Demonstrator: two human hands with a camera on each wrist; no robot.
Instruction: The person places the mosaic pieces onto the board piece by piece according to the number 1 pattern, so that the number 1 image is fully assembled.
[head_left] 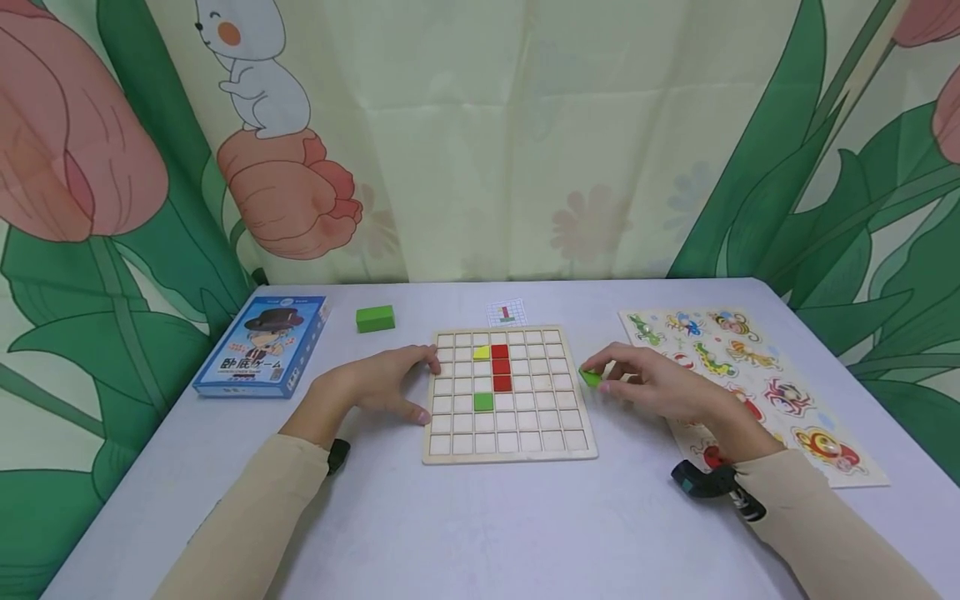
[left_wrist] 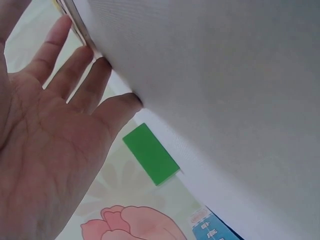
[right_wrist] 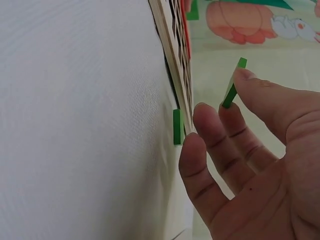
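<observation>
A wooden grid board [head_left: 542,444] lies on the table with a column of red tiles [head_left: 500,367], a yellow piece [head_left: 481,353] and a green square tile [head_left: 483,402] on it. Along its left edge rests my left hand [head_left: 382,382], thumb and fingers spread apart. To the right of the board, my right hand [head_left: 648,379] pinches a thin green tile [right_wrist: 231,90] between thumb and fingertip. Another green tile [right_wrist: 178,127] sits by the board's edge in the right wrist view, below the fingers; the hand hides it from the head view.
Behind the board lies a small pattern card [head_left: 507,312]. A green block [head_left: 375,318] stands at the back left, with a blue game box [head_left: 261,347] farther left. On the right a sheet of cartoon insect pictures [head_left: 750,387] lies partly under the right forearm.
</observation>
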